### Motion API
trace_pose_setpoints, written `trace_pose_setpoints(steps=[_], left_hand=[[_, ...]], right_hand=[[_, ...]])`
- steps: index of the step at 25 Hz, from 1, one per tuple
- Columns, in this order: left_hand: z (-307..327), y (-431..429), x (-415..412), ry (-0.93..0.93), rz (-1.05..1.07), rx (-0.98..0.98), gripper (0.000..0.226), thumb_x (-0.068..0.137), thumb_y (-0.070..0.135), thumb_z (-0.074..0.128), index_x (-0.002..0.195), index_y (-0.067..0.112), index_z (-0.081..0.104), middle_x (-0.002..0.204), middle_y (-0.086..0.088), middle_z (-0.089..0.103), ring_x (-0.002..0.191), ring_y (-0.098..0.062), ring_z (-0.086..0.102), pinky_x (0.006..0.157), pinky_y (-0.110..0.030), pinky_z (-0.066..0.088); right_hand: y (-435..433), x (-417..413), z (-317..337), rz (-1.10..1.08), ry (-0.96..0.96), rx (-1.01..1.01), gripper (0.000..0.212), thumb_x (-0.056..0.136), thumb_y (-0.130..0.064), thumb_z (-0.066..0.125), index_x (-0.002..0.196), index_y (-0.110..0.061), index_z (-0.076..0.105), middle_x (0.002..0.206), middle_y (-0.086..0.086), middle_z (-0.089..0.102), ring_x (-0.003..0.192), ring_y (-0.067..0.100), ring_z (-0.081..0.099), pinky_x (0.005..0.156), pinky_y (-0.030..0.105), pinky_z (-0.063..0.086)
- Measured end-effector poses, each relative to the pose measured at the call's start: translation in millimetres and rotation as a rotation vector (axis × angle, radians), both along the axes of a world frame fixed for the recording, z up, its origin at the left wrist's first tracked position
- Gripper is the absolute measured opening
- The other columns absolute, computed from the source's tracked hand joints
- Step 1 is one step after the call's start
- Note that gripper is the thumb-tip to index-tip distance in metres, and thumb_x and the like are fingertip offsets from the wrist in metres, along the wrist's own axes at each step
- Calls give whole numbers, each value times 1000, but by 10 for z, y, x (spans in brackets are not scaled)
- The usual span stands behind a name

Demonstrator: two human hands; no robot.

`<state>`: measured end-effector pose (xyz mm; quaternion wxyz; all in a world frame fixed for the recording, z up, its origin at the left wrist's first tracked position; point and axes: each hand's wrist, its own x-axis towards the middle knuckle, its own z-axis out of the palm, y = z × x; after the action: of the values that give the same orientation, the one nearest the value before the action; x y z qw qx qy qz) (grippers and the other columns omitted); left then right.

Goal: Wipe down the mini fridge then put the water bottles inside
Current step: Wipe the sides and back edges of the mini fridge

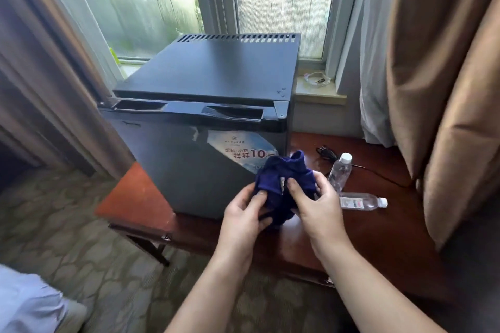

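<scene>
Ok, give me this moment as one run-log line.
phase: handling cloth | left hand: grips blue cloth | right hand: grips blue cloth | mini fridge: door closed | far water bottle, near water bottle: on table, outside fridge

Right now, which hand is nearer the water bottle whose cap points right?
Right. The right hand, gripping the blue cloth, sits just left of that bottle; the left hand grips the cloth farther left.
</scene>
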<state>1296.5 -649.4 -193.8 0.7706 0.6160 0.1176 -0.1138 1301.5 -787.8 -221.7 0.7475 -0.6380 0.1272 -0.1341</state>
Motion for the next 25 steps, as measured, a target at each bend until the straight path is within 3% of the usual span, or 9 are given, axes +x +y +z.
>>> trace_pose_setpoints(steps=[3,7,11,14,16,19,21,23,25], left_hand=[[159,270,-160,-81,-60,7,23,105,20,54,120,27,71,115,1,80,100,-11,76,73,-24,56],[271,543,-208,-107,-133,-25,25,102,38,57,122,32,72,121,0,77,107,-17,74,81,-32,56],[254,702,-345,-27,-168,-126,50,84,60,56,120,29,74,118,5,79,97,-7,77,85,-32,55],[177,763,-369,-82,-164,-136,44,91,48,71,127,25,65,121,0,77,111,-15,75,91,-40,59],[169,883,-289,-76,-89,-114,42,84,35,76,121,18,65,118,-9,77,111,-25,75,96,-47,59],[106,1156,-122,-125,35,94,27,84,16,84,104,10,67,103,-18,78,98,-29,77,84,-36,63],[128,1321,-10,-192,121,149,19,84,6,81,99,9,71,94,-12,81,93,-30,78,76,-28,62],[238,1426,151,-261,195,124,20,82,3,80,101,8,73,95,-10,82,93,-32,78,80,-34,64],[359,1525,406,-316,259,62,32,78,10,84,108,7,73,103,-15,81,100,-36,77,89,-48,62]], right_hand=[[154,-287,324,-16,-116,-148,18,89,-15,77,105,-22,70,97,-1,79,91,10,74,79,22,56],[352,-482,500,6,-113,-315,28,87,-23,79,113,-29,69,108,1,76,100,16,74,91,38,58],[579,-619,451,89,-32,-384,37,82,-32,75,119,-31,66,112,-3,76,105,14,73,95,46,57],[779,-696,404,177,-33,-370,43,86,-15,75,125,-33,65,117,-9,75,111,6,70,100,35,56],[959,-704,372,320,-37,-360,55,88,-9,74,136,-32,61,128,-15,71,121,0,64,104,24,51],[1134,-604,266,497,-45,-373,59,88,-14,74,139,-36,56,137,-26,62,130,-6,55,106,13,43],[1150,-445,235,383,-99,-391,45,87,-18,75,124,-42,67,126,-22,67,118,2,64,99,19,50],[1175,-190,233,222,24,-285,28,86,-31,80,111,-41,71,115,-13,70,100,8,70,93,37,59],[1312,85,245,311,271,-65,49,76,-56,78,119,-39,64,121,-13,69,100,5,71,91,44,60]])
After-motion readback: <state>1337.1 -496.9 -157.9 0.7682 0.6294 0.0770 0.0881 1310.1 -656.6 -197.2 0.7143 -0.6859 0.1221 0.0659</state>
